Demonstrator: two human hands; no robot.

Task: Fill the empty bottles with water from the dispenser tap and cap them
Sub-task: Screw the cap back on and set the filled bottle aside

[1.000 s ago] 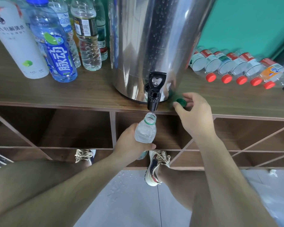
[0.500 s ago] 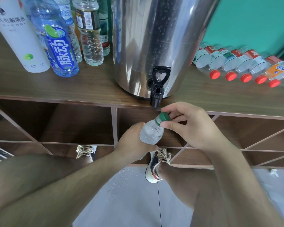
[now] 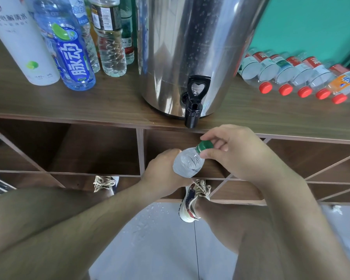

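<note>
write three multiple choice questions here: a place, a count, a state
1. Where is the small bottle? A held below the counter edge; B standing on the counter; C on the floor.
2. How many red caps on the lying bottles? A three; B five; C eight.
3. Its mouth is: A open; B covered by the green cap; C under running water.
Answers: A, the left hand holds it before the shelves; B, five show right of the dispenser; B, the right hand pinches the cap on it.
</note>
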